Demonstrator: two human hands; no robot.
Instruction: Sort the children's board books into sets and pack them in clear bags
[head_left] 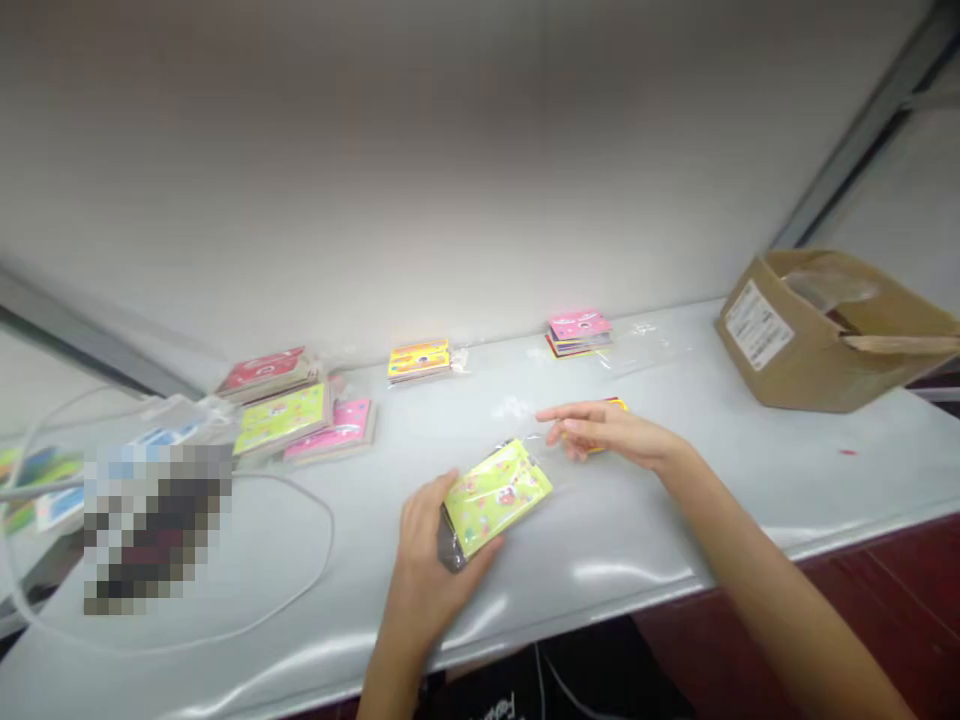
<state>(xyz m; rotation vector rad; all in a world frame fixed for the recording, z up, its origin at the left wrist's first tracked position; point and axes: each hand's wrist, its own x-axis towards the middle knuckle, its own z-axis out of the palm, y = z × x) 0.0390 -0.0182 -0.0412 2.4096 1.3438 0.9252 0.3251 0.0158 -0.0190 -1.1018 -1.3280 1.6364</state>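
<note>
My left hand (pixel 435 560) grips a clear plastic bag holding a stack of lime-green printed cards (pixel 499 495), fingers along its left edge and thumb at the lower edge. Just right of the bag's far end is my right hand (pixel 611 430), its index finger stretched out and the other fingers loosely bent. I see nothing held in it. Partly hidden behind this hand, a yellow and red card (pixel 616 404) shows on the table.
Bagged card stacks lie at the left, with a green stack (pixel 281 418) on top. An orange stack (pixel 418 360) and a pink stack (pixel 580 327) sit by the wall. An opened cardboard box (pixel 810 340) stands right. A white cable (pixel 330 530) loops across the left table.
</note>
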